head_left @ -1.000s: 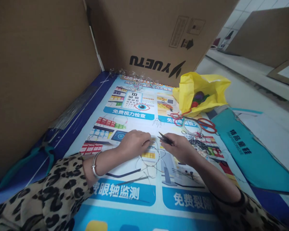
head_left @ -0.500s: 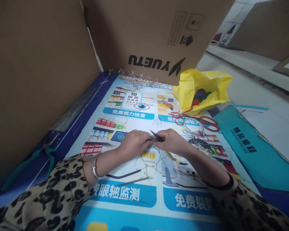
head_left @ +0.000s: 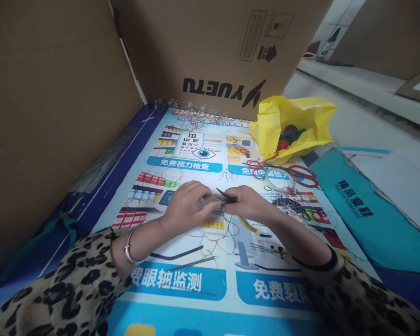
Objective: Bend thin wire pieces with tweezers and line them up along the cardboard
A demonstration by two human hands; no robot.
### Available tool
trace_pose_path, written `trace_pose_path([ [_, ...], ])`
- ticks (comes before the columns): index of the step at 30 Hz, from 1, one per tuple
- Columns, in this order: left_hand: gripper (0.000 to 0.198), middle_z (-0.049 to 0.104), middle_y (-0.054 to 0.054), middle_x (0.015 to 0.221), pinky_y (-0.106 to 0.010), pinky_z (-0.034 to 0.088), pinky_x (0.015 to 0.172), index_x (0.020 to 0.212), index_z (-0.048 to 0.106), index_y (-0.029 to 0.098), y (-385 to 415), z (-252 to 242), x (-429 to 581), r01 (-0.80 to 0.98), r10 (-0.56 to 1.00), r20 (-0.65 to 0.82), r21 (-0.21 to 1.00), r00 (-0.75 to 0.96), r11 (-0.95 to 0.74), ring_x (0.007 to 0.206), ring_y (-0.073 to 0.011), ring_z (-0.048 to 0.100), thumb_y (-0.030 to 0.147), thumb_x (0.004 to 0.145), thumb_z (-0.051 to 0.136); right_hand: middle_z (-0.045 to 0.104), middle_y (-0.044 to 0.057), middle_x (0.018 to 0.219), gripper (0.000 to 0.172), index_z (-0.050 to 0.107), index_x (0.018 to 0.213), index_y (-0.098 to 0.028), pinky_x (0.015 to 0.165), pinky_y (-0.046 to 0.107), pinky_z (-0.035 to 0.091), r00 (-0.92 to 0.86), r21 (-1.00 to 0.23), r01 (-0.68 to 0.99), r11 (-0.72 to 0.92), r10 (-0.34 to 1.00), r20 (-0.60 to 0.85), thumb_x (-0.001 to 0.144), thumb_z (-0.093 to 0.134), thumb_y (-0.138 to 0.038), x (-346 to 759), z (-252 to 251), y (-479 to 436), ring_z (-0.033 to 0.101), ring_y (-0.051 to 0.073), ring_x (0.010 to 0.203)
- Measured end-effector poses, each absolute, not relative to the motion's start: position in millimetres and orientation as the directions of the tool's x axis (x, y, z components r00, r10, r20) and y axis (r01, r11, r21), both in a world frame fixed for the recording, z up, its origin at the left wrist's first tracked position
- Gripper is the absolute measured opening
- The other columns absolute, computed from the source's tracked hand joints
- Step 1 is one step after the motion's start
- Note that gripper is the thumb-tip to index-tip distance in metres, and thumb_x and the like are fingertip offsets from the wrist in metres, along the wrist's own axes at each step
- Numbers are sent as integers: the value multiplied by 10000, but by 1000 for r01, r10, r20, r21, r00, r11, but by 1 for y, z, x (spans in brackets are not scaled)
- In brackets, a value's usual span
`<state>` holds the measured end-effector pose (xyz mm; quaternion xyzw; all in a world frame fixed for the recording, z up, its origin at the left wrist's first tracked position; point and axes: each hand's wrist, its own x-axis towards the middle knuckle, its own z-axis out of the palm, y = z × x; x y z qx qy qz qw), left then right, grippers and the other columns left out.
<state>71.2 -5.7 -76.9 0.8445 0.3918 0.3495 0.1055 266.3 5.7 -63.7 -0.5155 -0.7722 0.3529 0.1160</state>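
Note:
My right hand [head_left: 248, 201] is closed around a pair of pliers [head_left: 247, 225] with yellow handles; their dark pointed jaws [head_left: 227, 196] face left and upward. Just left of them, my left hand [head_left: 187, 205] is closed, thumb against fingers, on a thin wire piece whose held end is hidden. Below both hands, a bent wire loop [head_left: 227, 238] shows over the printed poster [head_left: 213, 322]. The fingertips of both hands are close together near the plier jaws. Loose wire lengths [head_left: 192, 264] lie on the poster nearer me.
Teal-handled pliers [head_left: 65, 224] and a wire bundle [head_left: 98, 163] lie left, beside a cardboard wall [head_left: 49, 93]. Finished-looking wire pieces [head_left: 196, 112] line the back. At right are a yellow bag [head_left: 271, 123], red-handled scissors [head_left: 304, 177], dark tangled wire [head_left: 290, 207] and a teal box panel [head_left: 364, 210].
My left hand has drawn slightly left, and its fingers have shifted, with the thumb now more visible. The right hand and pliers have hardly moved. The view has tilted slightly.

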Motion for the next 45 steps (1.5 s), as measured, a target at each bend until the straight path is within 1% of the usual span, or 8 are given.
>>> trace_pose_path([
  [3, 185, 627, -26, 716, -265, 425, 685, 761, 597, 172, -11, -78, 69, 511, 609, 541, 341, 580, -789, 712, -123, 544, 289, 844, 479, 352, -58, 539, 197, 427, 555, -181, 497, 215, 241, -422, -649, 730, 216, 889, -178, 662, 517, -318, 266, -62, 6, 363, 87, 561],
  [8, 211, 635, -16, 851, -242, 439, 682, 956, 606, 207, -14, -85, 74, 456, 488, 355, 176, 797, -872, 792, -114, 567, 216, 883, 409, 412, -49, 567, 145, 427, 583, -184, 515, 218, 260, -397, -625, 753, 206, 900, -182, 662, 489, -289, 264, -60, 5, 394, 95, 578],
  [13, 190, 595, -14, 779, -236, 415, 605, 903, 608, 199, -15, -84, 81, 486, 482, 249, 46, 840, -872, 729, -123, 548, 226, 880, 421, 394, -51, 550, 154, 414, 579, -188, 505, 224, 243, -388, -598, 769, 224, 908, -160, 658, 485, -299, 263, -61, 5, 380, 97, 566],
  [22, 81, 576, -36, 804, -290, 393, 599, 851, 563, 147, -19, -82, 83, 515, 487, 243, -63, 839, -855, 729, -163, 533, 175, 830, 491, 396, -54, 539, 124, 418, 559, -185, 501, 223, 240, -390, -619, 758, 207, 904, -176, 619, 490, -265, 266, -63, 5, 387, 94, 561],
  [27, 101, 564, -31, 790, -278, 373, 570, 822, 585, 157, -18, -86, 83, 588, 551, 307, -37, 776, -808, 726, -162, 507, 156, 823, 484, 368, -57, 528, 129, 423, 544, -180, 495, 224, 232, -413, -647, 737, 196, 888, -201, 615, 501, -254, 266, -63, 4, 369, 89, 551],
  [34, 92, 545, -34, 865, -268, 426, 672, 736, 625, 176, -19, -83, 85, 663, 654, 409, 144, 637, -735, 830, -168, 464, 170, 776, 542, 297, -62, 515, 249, 364, 521, -183, 477, 225, 214, -382, -662, 731, 165, 903, -197, 644, 526, -325, 265, -63, 7, 318, 80, 531],
  [39, 134, 518, -65, 1018, -274, 468, 722, 818, 630, 173, -22, -86, 85, 715, 748, 348, 245, 565, -655, 922, -176, 488, 167, 800, 498, 343, -56, 515, 270, 393, 531, -183, 479, 228, 220, -370, -616, 766, 182, 909, -193, 668, 525, -374, 264, -65, 7, 344, 85, 528],
  [45, 162, 570, -40, 862, -283, 474, 763, 827, 607, 153, -19, -98, 83, 680, 735, 298, 281, 610, -678, 842, -151, 523, 126, 820, 448, 416, -43, 529, 238, 436, 563, -185, 490, 226, 225, -350, -523, 823, 222, 924, -157, 687, 524, -368, 261, -66, 4, 384, 92, 537],
])
